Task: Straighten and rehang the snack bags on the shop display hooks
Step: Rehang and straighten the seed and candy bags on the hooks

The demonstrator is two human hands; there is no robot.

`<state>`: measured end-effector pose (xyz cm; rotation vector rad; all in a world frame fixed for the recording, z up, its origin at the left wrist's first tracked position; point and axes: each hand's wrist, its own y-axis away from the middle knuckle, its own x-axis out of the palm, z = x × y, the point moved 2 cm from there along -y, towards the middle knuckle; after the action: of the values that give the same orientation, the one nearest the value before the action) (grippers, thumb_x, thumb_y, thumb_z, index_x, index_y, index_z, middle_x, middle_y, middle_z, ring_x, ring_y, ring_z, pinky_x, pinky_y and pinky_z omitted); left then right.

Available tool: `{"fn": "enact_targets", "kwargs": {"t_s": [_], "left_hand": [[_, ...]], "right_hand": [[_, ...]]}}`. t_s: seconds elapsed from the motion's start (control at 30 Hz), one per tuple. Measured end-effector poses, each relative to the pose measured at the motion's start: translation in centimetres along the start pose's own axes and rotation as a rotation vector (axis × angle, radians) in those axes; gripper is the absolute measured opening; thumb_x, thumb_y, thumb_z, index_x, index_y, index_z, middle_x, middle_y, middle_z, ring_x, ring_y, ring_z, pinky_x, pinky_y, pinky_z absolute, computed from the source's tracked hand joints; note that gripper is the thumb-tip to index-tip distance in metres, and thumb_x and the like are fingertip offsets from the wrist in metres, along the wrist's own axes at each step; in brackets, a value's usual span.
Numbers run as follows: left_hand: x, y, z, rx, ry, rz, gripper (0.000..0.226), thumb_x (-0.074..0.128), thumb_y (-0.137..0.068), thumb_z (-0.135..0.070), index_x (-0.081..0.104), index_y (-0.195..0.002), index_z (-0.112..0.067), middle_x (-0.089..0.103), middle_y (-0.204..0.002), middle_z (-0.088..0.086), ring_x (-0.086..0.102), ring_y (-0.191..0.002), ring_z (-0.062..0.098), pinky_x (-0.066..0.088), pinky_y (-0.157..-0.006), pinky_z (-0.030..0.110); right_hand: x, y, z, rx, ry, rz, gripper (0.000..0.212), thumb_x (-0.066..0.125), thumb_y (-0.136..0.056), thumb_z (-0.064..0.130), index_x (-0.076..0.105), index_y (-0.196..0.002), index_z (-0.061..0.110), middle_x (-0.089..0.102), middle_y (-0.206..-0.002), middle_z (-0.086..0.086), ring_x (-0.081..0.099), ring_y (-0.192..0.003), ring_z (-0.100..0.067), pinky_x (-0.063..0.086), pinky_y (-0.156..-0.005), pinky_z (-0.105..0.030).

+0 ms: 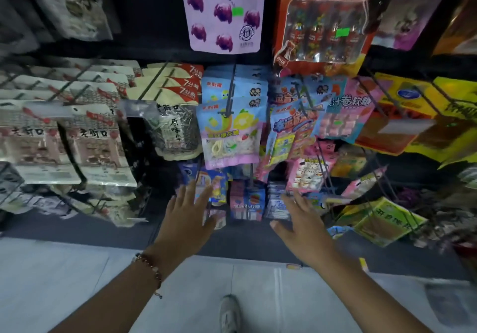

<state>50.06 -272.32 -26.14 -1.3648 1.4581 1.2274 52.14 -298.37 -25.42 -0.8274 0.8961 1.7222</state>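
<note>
Two hands reach toward the bottom row of hooks, fingers spread and straight, gripping nothing. Left hand (pixel 189 212), beaded bracelet (pixel 149 268) at the wrist: fingertips overlap a blue snack bag (pixel 216 188), probably touching; blur prevents certainty. Right hand (pixel 303 223): fingertips near a pale packet stack (pixel 277 201), contact unclear. Between them hangs a red-and-blue bag (pixel 249 201). Above, a pastel marshmallow bag (pixel 229 132) hangs on its hook. Top-row purple grape bag (pixel 224 12) is cut off by the frame.
</note>
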Motion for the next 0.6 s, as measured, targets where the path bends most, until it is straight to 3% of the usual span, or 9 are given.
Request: {"fn": "enact_targets", "kwargs": {"t_s": [0.43,0.53,0.6], "left_hand": [[-3.6,9.8,5.3,-0.092,-0.005,-0.032,0.073,0.045,-0.097,-0.053,0.007,-0.157,-0.033,-0.004,-0.166,0.006,-0.001,-0.152,0.03,0.009,-0.121,0.045],[-3.8,11.8,8.7,-0.141,0.002,-0.025,0.073,0.037,-0.096,-0.061,0.008,-0.157,-0.033,-0.004,-0.166,0.005,-0.003,-0.152,0.029,0.006,-0.121,0.044],[-4.2,13.3,11.7,-0.187,-0.017,-0.011,0.082,0.019,-0.086,-0.072,0.006,-0.157,-0.033,-0.005,-0.166,0.005,-0.004,-0.152,0.029,0.006,-0.121,0.044]], "right_hand": [[1.1,4.8,5.3,-0.097,0.016,0.047,0.072,0.05,-0.095,0.053,0.02,-0.155,0.027,0.005,-0.164,-0.001,0.003,-0.151,-0.023,0.013,-0.121,-0.042],[3.0,5.1,9.0,-0.124,0.027,0.089,0.072,0.048,-0.095,0.055,0.02,-0.155,0.027,0.003,-0.164,-0.001,0.001,-0.151,-0.024,0.013,-0.119,-0.042],[5.0,5.1,11.9,-0.13,0.056,0.117,0.071,0.045,-0.095,0.056,0.019,-0.155,0.027,0.004,-0.164,-0.002,0.0,-0.151,-0.024,0.012,-0.119,-0.042]]}}
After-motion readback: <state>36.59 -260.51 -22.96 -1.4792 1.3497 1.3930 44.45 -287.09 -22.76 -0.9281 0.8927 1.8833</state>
